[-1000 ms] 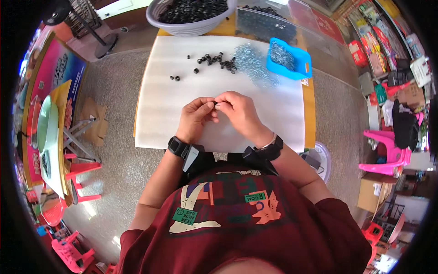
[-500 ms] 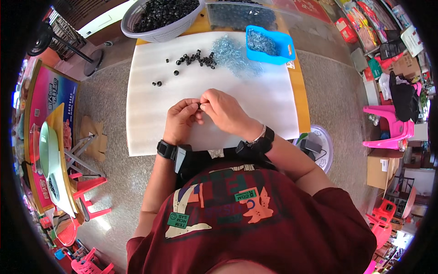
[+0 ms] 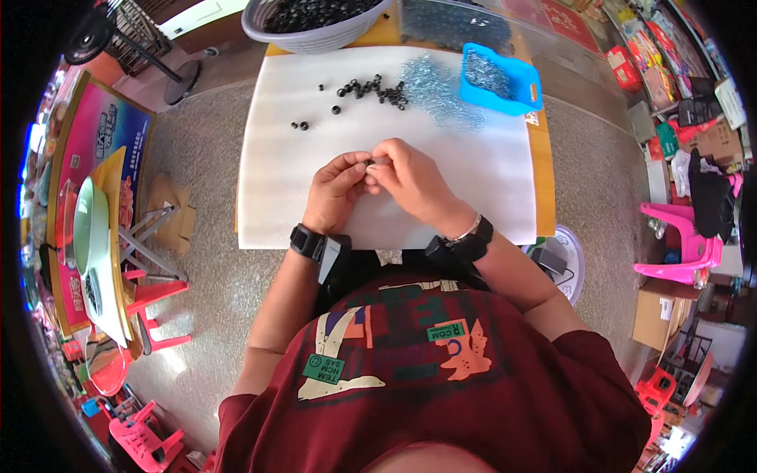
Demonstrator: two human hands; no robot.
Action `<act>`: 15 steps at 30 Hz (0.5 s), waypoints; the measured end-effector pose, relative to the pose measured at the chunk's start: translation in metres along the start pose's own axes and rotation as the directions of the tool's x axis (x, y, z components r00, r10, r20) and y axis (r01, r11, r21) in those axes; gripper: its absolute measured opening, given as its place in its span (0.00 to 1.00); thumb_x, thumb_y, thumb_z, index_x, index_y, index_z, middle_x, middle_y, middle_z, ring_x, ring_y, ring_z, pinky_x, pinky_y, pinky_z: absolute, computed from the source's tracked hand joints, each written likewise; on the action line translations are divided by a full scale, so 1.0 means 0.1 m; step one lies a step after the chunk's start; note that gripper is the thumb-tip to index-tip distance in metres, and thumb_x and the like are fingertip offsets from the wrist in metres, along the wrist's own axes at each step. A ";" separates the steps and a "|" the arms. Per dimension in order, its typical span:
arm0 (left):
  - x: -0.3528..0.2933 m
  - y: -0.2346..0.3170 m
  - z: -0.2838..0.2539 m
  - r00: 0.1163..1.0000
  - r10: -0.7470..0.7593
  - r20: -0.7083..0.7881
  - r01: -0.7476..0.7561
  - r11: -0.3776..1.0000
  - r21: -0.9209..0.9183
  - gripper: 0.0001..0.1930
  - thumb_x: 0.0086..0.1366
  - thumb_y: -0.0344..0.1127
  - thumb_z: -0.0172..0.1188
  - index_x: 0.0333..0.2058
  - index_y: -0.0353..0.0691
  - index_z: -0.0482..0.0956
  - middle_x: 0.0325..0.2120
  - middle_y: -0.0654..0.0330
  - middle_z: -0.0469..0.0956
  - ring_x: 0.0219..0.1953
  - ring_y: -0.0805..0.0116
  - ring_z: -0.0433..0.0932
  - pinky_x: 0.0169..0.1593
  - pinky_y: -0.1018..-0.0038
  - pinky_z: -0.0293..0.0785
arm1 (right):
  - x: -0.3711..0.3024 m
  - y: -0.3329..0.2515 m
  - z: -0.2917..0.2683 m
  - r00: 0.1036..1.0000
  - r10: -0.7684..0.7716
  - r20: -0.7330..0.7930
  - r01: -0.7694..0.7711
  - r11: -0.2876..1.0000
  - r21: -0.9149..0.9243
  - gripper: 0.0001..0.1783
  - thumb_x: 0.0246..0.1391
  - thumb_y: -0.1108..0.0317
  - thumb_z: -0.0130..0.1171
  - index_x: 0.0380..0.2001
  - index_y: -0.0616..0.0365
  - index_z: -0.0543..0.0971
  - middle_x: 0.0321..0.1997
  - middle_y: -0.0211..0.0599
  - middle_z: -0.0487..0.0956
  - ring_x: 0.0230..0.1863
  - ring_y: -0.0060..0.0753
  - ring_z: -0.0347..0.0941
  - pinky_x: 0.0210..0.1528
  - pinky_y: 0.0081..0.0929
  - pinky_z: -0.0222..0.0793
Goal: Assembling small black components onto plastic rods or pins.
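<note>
My left hand (image 3: 341, 189) and my right hand (image 3: 416, 183) meet over the near part of a white sheet (image 3: 276, 177). The left thumb and fingers pinch a small black part (image 3: 368, 163). My right fingertips are closed right against it; whatever they grip is too small and covered to make out. Farther off on the sheet lie several loose black parts (image 3: 364, 89), round and bead-like. To their right spreads a heap of small clear bluish pieces (image 3: 438, 91). A blue plastic basket (image 3: 516, 96) beside the heap holds more of these pieces.
A grey basket (image 3: 315, 39) full of black parts stands at the table's far edge, near a clear container (image 3: 456, 27) with dark contents. A pink stool (image 3: 682, 244) is on the right. On the left are a side table with a green basin (image 3: 92, 225) and a fan (image 3: 98, 39).
The whole view has shifted, so the table and hands appear farther right and slightly higher. Both hands stay together at the small black part.
</note>
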State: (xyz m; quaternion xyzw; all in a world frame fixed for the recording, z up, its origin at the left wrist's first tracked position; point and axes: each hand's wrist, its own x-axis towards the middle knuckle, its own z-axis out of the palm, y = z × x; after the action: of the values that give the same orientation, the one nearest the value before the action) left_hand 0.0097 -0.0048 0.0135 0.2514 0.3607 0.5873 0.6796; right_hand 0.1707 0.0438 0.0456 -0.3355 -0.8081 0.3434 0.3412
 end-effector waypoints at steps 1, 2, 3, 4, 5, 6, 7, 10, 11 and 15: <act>0.00 0.00 0.03 1.000 0.006 -0.016 -0.006 1.000 0.007 0.10 0.67 0.26 0.49 0.44 0.29 0.72 0.34 0.57 0.76 0.33 0.71 0.76 0.40 0.73 0.77 | -0.01 0.00 -0.02 1.000 0.022 -0.002 -0.022 1.000 0.022 0.06 0.54 0.70 0.53 0.31 0.61 0.69 0.29 0.44 0.74 0.32 0.49 0.73 0.33 0.42 0.67; 0.00 0.00 0.02 1.000 -0.002 -0.009 0.002 1.000 0.017 0.10 0.67 0.26 0.49 0.45 0.28 0.72 0.35 0.57 0.76 0.34 0.71 0.77 0.41 0.73 0.78 | 0.00 0.06 -0.02 0.998 -0.063 -0.015 0.062 0.995 -0.083 0.06 0.53 0.70 0.54 0.30 0.61 0.69 0.29 0.44 0.75 0.32 0.50 0.72 0.34 0.42 0.67; -0.01 0.00 0.01 1.000 -0.003 -0.010 0.003 1.000 0.028 0.10 0.67 0.26 0.50 0.45 0.28 0.72 0.34 0.57 0.77 0.34 0.71 0.77 0.41 0.73 0.78 | -0.01 0.04 -0.01 0.998 -0.057 -0.012 0.057 0.996 -0.062 0.06 0.53 0.70 0.53 0.30 0.61 0.69 0.29 0.44 0.74 0.32 0.50 0.72 0.34 0.42 0.67; 0.00 0.00 0.01 1.000 -0.003 -0.003 0.003 0.999 0.036 0.11 0.67 0.26 0.50 0.45 0.28 0.72 0.34 0.57 0.77 0.34 0.71 0.77 0.40 0.73 0.79 | 0.00 0.02 -0.02 0.999 -0.052 -0.010 0.051 0.997 -0.050 0.06 0.53 0.70 0.53 0.30 0.61 0.69 0.29 0.44 0.74 0.32 0.50 0.72 0.34 0.42 0.67; 0.00 -0.01 0.00 1.000 -0.004 0.004 0.004 0.999 0.044 0.11 0.67 0.27 0.50 0.45 0.28 0.72 0.34 0.57 0.77 0.34 0.71 0.77 0.40 0.73 0.79 | 0.00 0.01 -0.03 0.999 -0.046 -0.009 0.045 0.998 -0.037 0.06 0.53 0.70 0.53 0.30 0.61 0.69 0.29 0.44 0.74 0.32 0.49 0.72 0.34 0.42 0.66; 0.00 -0.02 0.00 1.000 0.000 0.007 0.000 0.998 0.059 0.11 0.67 0.27 0.50 0.45 0.29 0.72 0.35 0.57 0.77 0.34 0.71 0.77 0.40 0.73 0.78 | 0.00 0.01 -0.04 0.997 -0.076 -0.008 0.075 0.994 -0.082 0.06 0.53 0.70 0.53 0.30 0.60 0.69 0.28 0.44 0.74 0.32 0.50 0.72 0.34 0.42 0.66; -0.01 -0.02 0.00 1.000 0.003 0.011 -0.003 0.997 0.074 0.11 0.67 0.28 0.50 0.46 0.29 0.72 0.35 0.57 0.77 0.34 0.71 0.77 0.41 0.73 0.78 | 0.00 0.02 -0.04 0.994 -0.106 -0.007 0.104 0.987 -0.126 0.06 0.53 0.70 0.53 0.30 0.60 0.69 0.28 0.44 0.74 0.31 0.50 0.71 0.34 0.42 0.66; 0.00 -0.05 0.01 1.000 0.014 0.009 -0.015 0.987 0.160 0.11 0.67 0.28 0.51 0.46 0.29 0.72 0.35 0.58 0.77 0.34 0.72 0.77 0.41 0.73 0.78 | 0.00 0.02 -0.04 0.988 -0.153 0.013 0.151 0.953 -0.262 0.06 0.53 0.69 0.52 0.29 0.60 0.69 0.27 0.44 0.73 0.30 0.50 0.71 0.34 0.42 0.65; 0.00 -0.06 0.01 1.000 0.019 0.006 -0.020 0.981 0.195 0.11 0.67 0.28 0.51 0.46 0.29 0.72 0.35 0.58 0.77 0.34 0.72 0.77 0.41 0.74 0.78 | 0.00 0.02 -0.04 0.987 -0.161 0.022 0.160 0.938 -0.307 0.07 0.53 0.68 0.52 0.29 0.60 0.69 0.27 0.44 0.73 0.30 0.50 0.71 0.33 0.42 0.65; -0.01 -0.05 0.06 1.000 0.029 -0.007 -0.027 0.979 0.204 0.11 0.66 0.27 0.51 0.45 0.28 0.73 0.32 0.58 0.77 0.32 0.73 0.77 0.39 0.75 0.78 | -0.04 0.02 -0.01 0.999 -0.021 0.025 0.026 0.973 -0.227 0.07 0.54 0.68 0.52 0.28 0.60 0.69 0.27 0.45 0.73 0.30 0.50 0.71 0.33 0.42 0.65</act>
State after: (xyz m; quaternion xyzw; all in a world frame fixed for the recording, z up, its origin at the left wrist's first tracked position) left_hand 0.0173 -0.0062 0.0130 0.3218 0.4186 0.5579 0.6403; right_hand 0.1742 0.0421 0.0427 -0.3587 -0.8499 0.2483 0.2955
